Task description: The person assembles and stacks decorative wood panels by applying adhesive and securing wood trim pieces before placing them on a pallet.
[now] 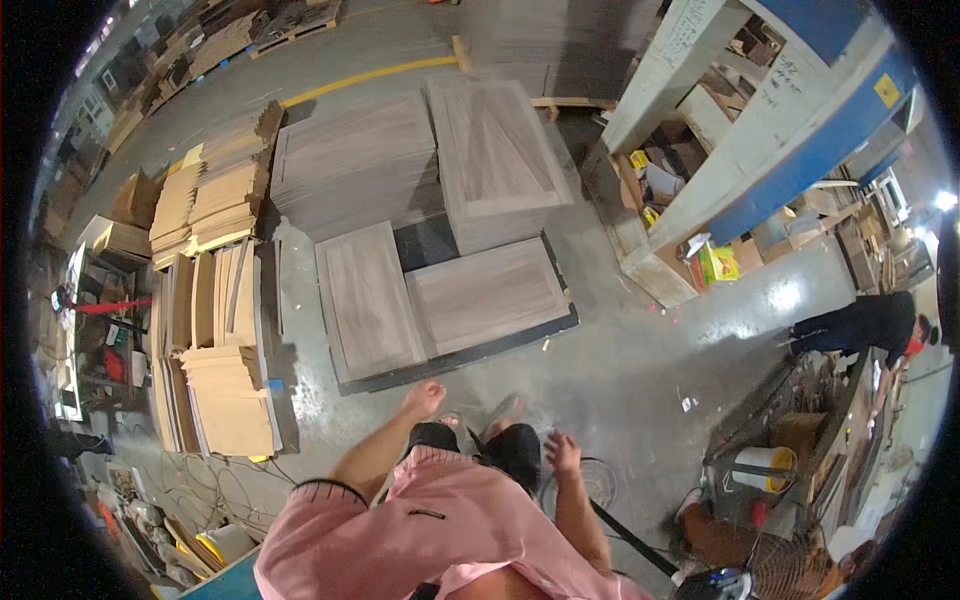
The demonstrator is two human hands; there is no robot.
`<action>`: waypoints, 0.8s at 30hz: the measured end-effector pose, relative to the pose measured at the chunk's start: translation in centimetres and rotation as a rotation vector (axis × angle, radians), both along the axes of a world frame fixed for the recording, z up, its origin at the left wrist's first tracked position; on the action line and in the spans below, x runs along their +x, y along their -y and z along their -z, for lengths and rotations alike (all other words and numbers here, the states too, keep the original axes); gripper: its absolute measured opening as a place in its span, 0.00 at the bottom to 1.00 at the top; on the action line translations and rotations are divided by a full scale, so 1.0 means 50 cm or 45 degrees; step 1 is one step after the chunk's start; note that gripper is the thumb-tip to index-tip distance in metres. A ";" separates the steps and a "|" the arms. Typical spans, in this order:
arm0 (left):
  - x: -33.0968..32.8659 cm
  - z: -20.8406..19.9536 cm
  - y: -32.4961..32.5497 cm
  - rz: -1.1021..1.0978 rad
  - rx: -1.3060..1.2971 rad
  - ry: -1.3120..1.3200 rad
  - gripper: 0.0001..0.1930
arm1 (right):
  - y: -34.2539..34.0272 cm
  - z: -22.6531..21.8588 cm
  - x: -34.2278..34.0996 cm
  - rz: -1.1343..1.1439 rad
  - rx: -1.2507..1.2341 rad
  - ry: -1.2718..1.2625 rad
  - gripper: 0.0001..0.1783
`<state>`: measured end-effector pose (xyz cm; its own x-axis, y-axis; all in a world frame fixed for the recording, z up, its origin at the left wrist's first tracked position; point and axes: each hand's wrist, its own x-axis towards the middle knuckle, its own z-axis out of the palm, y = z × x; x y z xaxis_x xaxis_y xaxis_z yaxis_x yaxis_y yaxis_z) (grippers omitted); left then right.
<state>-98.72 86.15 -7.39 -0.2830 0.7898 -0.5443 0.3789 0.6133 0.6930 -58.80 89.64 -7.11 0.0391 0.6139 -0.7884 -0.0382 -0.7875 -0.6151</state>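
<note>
My left hand (425, 400) hangs in front of my body, just short of the near edge of a black base board (450, 375). Its fingers are loosely curled, with nothing seen in them. My right hand (563, 454) is at my right side, fingers apart and holding nothing. On the black board lie grey wood-grain framed panels: one lengthwise at the left (370, 300) and one crosswise at the right (490, 293). Behind them rise a stack of similar panels (355, 160) and another tall stack (500, 160).
Flat cardboard stacks (225, 400) stand at my left. A blue and white rack (740, 150) with boxes rises at the right. A person in dark clothes (855, 325) bends over a workbench, near a white bucket (762, 468). A round fan (785, 568) is at the lower right.
</note>
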 end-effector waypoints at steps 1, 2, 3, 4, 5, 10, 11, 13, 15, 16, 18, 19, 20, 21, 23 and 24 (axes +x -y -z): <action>-0.029 0.065 0.043 0.068 0.032 -0.077 0.23 | -0.080 -0.015 -0.038 -0.110 0.025 0.001 0.24; -0.050 0.123 0.093 0.148 0.061 -0.149 0.23 | -0.166 -0.038 -0.080 -0.210 0.050 0.004 0.25; -0.036 0.149 0.137 -0.127 -0.116 -0.081 0.22 | -0.259 -0.003 -0.097 -0.298 0.073 -0.005 0.26; -0.028 0.156 0.159 -0.411 -0.297 -0.017 0.21 | -0.348 0.039 -0.120 -0.394 0.091 -0.019 0.28; -0.039 0.113 0.135 -0.294 -0.330 -0.109 0.22 | -0.426 0.034 -0.143 -0.284 0.110 -0.058 0.28; 0.077 0.113 0.458 -1.203 -0.135 0.171 0.11 | -0.835 0.089 -0.406 -0.394 0.101 -0.274 0.31; 0.121 0.081 0.468 -1.409 -0.288 0.418 0.09 | -0.889 0.095 -0.448 -0.348 0.132 -0.314 0.30; 0.218 -0.014 0.466 -1.810 -0.408 0.865 0.07 | -0.962 0.070 -0.545 -0.335 0.122 -0.352 0.30; 0.341 -0.072 0.444 -1.981 -0.520 0.861 0.06 | -1.002 0.023 -0.606 -0.380 0.055 -0.344 0.30; 0.398 -0.076 0.441 -2.016 -0.579 0.714 0.05 | -1.021 0.014 -0.631 -0.308 0.017 -0.336 0.29; 0.431 -0.048 0.425 -2.299 0.004 1.601 0.07 | -1.099 0.027 -0.631 -0.188 -0.018 -0.310 0.29; 0.454 -0.040 0.413 -2.369 0.168 2.057 0.08 | -1.120 0.037 -0.641 -0.174 -0.098 -0.352 0.30; 0.448 -0.081 0.340 -2.620 -0.301 1.607 0.12 | -1.133 0.059 -0.632 -0.161 -0.163 -0.363 0.30; 0.456 -0.111 0.306 -2.653 -0.313 1.589 0.12 | -1.131 0.068 -0.637 -0.172 -0.193 -0.356 0.30; 0.476 -0.146 0.267 -2.376 -0.454 1.106 0.10 | -1.131 0.081 -0.651 -0.199 -0.115 -0.158 0.37; 0.470 -0.146 0.242 -2.177 -0.520 0.902 0.10 | -1.170 0.127 -0.634 -0.186 -0.108 -0.143 0.37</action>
